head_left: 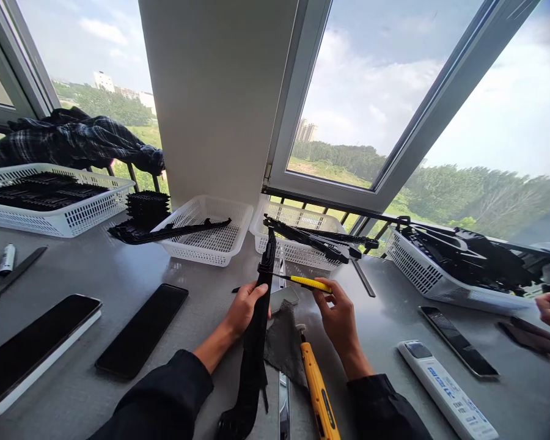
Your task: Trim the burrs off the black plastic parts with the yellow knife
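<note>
A long black plastic strip (258, 318) is being gripped upright by the left hand (244, 307) above the bench (119, 275), while a yellow-handled tool (302, 282) is being pinched by the right hand (337, 315), its tip touching the strip. White baskets (211, 229) are being lit by wide windows (376, 91) behind.

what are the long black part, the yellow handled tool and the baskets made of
Long black part in the left hand: seemingly moulded plastic, matte, no glint. Yellow-handled tool in the right hand: yellow plastic grip with a thin dark, likely metal, blade. White baskets: glossy perforated plastic, by their uniform slotted walls.
</note>
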### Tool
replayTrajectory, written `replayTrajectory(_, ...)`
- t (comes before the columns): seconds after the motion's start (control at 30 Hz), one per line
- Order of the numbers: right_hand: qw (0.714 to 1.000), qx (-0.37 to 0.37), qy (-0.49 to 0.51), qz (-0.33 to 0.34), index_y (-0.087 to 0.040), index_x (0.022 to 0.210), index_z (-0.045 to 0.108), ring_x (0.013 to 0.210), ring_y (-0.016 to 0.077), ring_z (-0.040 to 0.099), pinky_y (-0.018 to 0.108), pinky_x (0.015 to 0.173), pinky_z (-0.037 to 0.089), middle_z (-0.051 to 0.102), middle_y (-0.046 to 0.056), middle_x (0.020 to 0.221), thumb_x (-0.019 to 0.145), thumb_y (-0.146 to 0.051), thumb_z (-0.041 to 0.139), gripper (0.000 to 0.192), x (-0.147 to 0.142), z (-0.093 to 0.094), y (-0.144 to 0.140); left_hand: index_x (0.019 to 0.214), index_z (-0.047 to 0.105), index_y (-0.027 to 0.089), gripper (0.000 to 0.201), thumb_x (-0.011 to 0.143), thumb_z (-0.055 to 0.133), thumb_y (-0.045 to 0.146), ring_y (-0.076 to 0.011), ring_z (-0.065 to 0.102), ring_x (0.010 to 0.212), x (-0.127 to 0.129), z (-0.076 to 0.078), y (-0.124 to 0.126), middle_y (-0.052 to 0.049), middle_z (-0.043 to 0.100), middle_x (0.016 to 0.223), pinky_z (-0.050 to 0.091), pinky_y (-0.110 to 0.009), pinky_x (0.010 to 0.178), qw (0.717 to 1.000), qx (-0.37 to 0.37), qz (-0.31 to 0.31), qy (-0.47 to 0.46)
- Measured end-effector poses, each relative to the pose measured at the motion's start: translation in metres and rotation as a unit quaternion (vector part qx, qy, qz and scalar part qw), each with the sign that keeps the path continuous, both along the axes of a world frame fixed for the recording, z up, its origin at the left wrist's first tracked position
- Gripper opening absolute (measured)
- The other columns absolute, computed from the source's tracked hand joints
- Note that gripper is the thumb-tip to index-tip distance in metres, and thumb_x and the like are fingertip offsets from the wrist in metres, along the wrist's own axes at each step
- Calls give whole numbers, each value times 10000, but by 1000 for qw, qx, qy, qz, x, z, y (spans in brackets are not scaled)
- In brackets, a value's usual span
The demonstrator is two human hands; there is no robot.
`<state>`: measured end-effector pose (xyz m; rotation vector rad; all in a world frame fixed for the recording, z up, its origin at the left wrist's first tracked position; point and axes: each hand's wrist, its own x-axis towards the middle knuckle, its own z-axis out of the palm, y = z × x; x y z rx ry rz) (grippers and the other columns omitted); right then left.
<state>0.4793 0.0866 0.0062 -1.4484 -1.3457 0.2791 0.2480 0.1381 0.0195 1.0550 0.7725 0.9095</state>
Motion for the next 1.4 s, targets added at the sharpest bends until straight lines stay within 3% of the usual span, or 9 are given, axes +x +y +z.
replayTrajectory(0.13,999,30,-13,-15,-220,1106,718,963,216,640,319,767,512,711,87,1114,975,-507,621,330,2,-1,1,794,614,188,430,784,682,612,-131,496,403,0,-2,1,-9,623,477,360,-240,430,1000,-3,-8,-1)
replayTrajectory(0.27,999,-8,19,30,-216,1069,706,922,218,631,322,768,513,714,85,1048,963,-566,620,375,1,-2,2,910,645,176,448,801,661,610,-137,494,418,-1,-2,1,-7,634,490,362,-241,444,1000,-9,-2,3)
replayTrajectory(0.47,993,-48,48,94,-229,1011,713,889,232,629,347,782,532,712,82,983,924,-638,641,424,-6,1,0,1053,690,133,722,828,467,781,-158,503,451,-3,-3,4,-14,624,506,384,-258,462,998,-26,39,-42)
replayTrajectory(0.67,985,-86,56,141,-224,960,724,824,214,624,327,752,513,702,54,895,890,-593,681,379,-8,2,-2,1131,696,108,793,811,512,810,-158,521,436,-4,-6,8,-8,638,532,362,-261,436,994,-64,83,-39)
replayTrajectory(0.9,995,-48,78,36,-208,1033,689,809,205,604,317,723,509,686,56,915,889,-527,655,352,1,-4,2,985,730,127,685,842,540,768,-153,519,445,-3,1,1,-4,619,522,397,-260,438,996,-45,78,-8)
replayTrajectory(1.2,994,-65,68,51,-201,1020,691,774,196,581,294,667,458,688,54,887,888,-511,648,340,0,-6,2,782,710,173,520,786,680,692,-138,526,465,-1,2,-1,14,590,541,401,-249,436,997,-38,73,-7)
replayTrajectory(1.4,994,-60,76,49,-199,1024,697,751,188,575,296,666,448,690,50,893,876,-534,667,368,0,-5,2,785,707,180,495,779,688,674,-146,531,472,-1,-2,1,11,592,547,413,-258,441,996,-50,75,-9)
